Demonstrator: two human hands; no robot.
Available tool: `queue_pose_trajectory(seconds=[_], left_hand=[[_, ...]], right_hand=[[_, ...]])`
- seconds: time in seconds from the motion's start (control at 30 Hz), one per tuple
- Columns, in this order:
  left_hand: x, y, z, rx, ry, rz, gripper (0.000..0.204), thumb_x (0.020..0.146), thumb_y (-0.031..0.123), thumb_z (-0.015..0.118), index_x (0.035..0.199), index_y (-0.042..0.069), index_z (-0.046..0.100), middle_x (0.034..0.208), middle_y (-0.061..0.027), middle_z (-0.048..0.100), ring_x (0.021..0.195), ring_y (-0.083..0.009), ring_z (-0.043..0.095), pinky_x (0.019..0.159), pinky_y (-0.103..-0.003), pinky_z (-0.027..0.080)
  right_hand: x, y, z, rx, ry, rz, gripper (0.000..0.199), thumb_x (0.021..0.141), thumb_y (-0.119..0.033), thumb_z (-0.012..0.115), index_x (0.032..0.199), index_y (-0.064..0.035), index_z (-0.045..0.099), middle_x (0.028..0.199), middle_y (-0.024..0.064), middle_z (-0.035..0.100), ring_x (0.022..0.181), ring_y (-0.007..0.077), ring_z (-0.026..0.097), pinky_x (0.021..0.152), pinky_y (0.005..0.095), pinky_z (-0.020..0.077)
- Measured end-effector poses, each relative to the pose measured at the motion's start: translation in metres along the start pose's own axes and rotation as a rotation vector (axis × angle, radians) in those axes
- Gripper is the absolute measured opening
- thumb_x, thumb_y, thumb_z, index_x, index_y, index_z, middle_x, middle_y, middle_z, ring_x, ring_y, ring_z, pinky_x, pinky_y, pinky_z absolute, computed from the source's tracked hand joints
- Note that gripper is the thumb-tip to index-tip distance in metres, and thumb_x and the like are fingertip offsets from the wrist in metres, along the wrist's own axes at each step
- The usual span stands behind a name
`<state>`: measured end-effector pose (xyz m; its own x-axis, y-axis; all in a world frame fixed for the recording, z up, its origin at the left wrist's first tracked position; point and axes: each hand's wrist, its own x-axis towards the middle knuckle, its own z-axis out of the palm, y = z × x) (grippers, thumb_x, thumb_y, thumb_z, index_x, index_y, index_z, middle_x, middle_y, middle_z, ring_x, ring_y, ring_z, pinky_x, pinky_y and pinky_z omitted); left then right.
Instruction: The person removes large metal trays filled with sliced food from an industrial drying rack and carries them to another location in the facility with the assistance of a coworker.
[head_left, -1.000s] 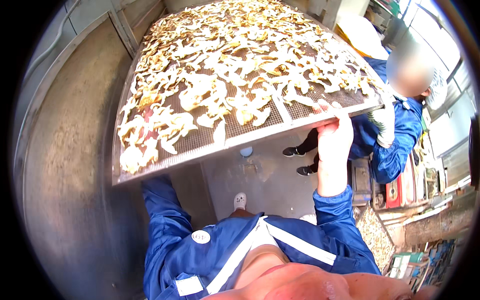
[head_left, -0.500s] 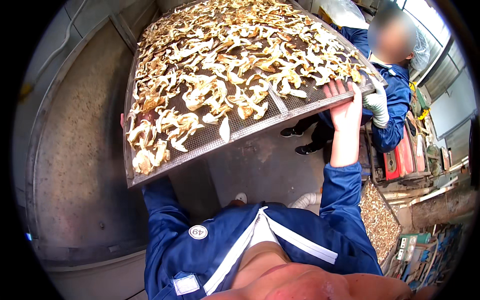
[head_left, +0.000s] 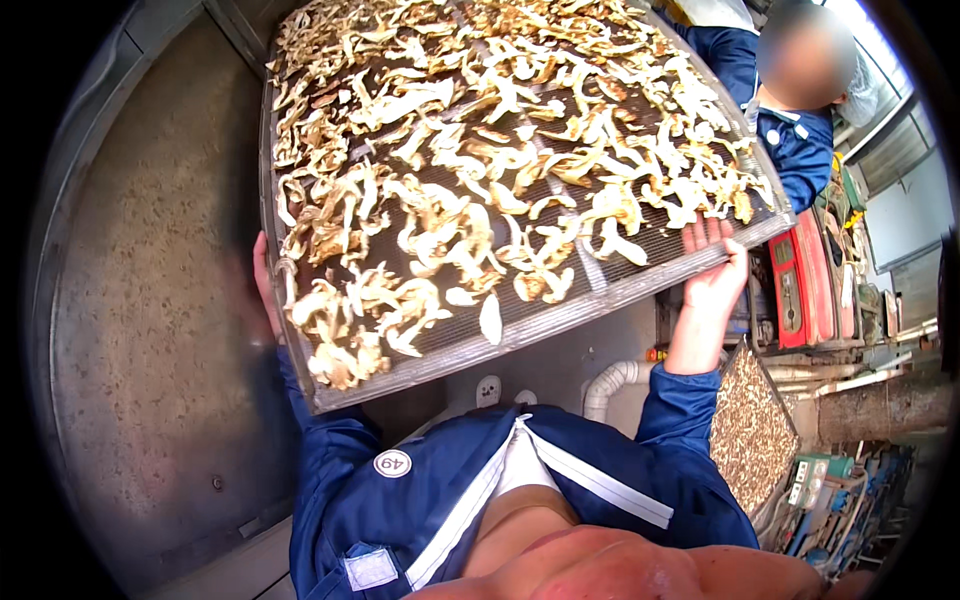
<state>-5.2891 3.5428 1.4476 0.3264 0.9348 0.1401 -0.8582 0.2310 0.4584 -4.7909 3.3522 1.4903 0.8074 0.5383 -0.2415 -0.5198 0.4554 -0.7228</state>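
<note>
A large framed mesh tray (head_left: pixel 540 325) is held up in front of my chest, tilted slightly. Sliced, pale dried mushrooms (head_left: pixel 450 230) with brown edges are spread over its mesh. My right hand (head_left: pixel 714 278) grips the near edge close to the right corner, its fingers showing through the mesh from below and the thumb at the frame. At the left side of the frame, my left hand (head_left: pixel 266 285) shows only in part; it holds the tray's edge from outside, and most of its fingers are hidden behind the frame.
To the left stands a large stained metal panel (head_left: pixel 160 260). A person (head_left: pixel 800 150) in blue is beyond the tray's right side. A red case (head_left: pixel 800 285), a second tray (head_left: pixel 750 430) of small pieces and a pale bent pipe (head_left: pixel 610 385) lie to the right.
The tray has come nearer to me and slightly right, both my hands moving with it. The other person's gloved hand, earlier at the right corner, no longer shows there.
</note>
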Motion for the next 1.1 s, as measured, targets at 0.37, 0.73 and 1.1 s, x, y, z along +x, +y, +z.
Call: queue_pose_trajectory(seconds=[0.37,0.73,1.1], left_hand=[[0.010,0.011,-0.021,0.165,0.116,-0.241,0.051,0.089,0.013,0.049,0.132,-0.007,0.032,0.126,-0.0220,0.049,0.114,-0.0270,0.051,0.101,-0.035,0.037],[0.044,0.043,-0.023,0.444,0.550,-0.591,0.050,0.093,0.045,0.044,0.108,-0.001,0.057,0.095,-0.0129,0.065,0.084,-0.0188,0.064,0.078,-0.029,0.052],[0.027,0.001,-0.034,0.612,0.947,-0.389,0.042,0.094,0.041,0.043,0.085,0.003,0.060,0.064,-0.0076,0.061,0.048,-0.0188,0.056,0.044,-0.030,0.045]], right_hand=[[0.010,-0.027,-0.025,-0.259,0.234,-0.089,0.055,0.091,-0.046,0.045,0.124,-0.0031,0.032,0.134,0.0210,0.032,0.120,0.0347,0.042,0.098,0.0477,0.0381],[-0.008,-0.011,-0.023,-0.311,0.294,-0.119,0.062,0.091,-0.048,0.045,0.132,-0.0046,0.029,0.138,0.0239,0.026,0.122,0.0345,0.040,0.104,0.0454,0.0302],[-0.022,-0.004,-0.031,-0.422,0.400,-0.065,0.058,0.094,-0.047,0.036,0.130,-0.0027,0.028,0.139,0.0299,0.022,0.121,0.0388,0.042,0.104,0.0459,0.0341]])
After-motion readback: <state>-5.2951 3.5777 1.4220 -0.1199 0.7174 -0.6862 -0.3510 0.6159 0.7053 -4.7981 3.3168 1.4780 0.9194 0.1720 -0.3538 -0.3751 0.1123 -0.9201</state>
